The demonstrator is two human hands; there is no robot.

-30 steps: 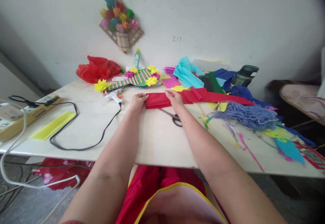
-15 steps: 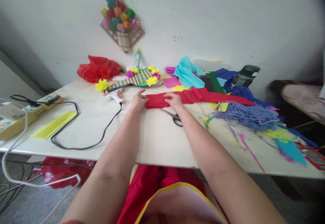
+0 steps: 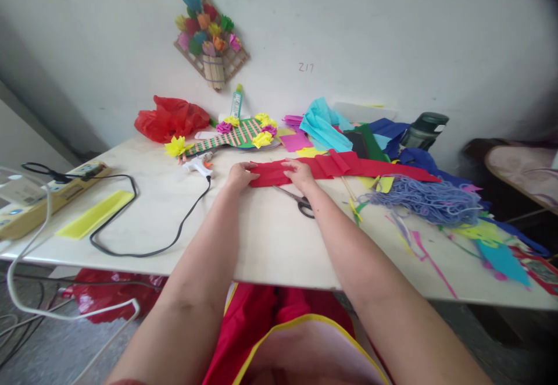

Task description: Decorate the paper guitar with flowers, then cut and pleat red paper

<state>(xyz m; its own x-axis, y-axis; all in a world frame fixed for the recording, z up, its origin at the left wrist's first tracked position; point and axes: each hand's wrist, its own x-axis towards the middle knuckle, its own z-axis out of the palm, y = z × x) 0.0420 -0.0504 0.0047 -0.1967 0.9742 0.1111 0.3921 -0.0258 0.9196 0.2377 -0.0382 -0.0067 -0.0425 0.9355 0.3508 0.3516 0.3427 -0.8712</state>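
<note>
A long strip of red crepe paper (image 3: pixel 322 167) lies across the table, its left part folded in layers and its right end trailing toward the yarn. My left hand (image 3: pixel 241 177) is closed on the strip's left end, fingers at the edge. Farther right, my right hand (image 3: pixel 300 174) has its bent fingers on the same folded part, gripping it from the near side. Scissors (image 3: pixel 300 203) with dark handles lie just below the paper, partly behind my right wrist. To the left of my hands rests a white glue gun (image 3: pixel 199 166).
A green flower-trimmed craft piece (image 3: pixel 235 136) lies behind the hands. Blue yarn (image 3: pixel 431 200), paper scraps and a dark bottle (image 3: pixel 424 131) crowd the right. The glue gun's black cord (image 3: pixel 174 245) curves toward a power strip (image 3: pixel 52 199). Yellow paper (image 3: pixel 96 215) lies nearby.
The raised fingers of my left hand have come down and closed in at the paper's left end. My right hand and the strip stay nearly in place.
</note>
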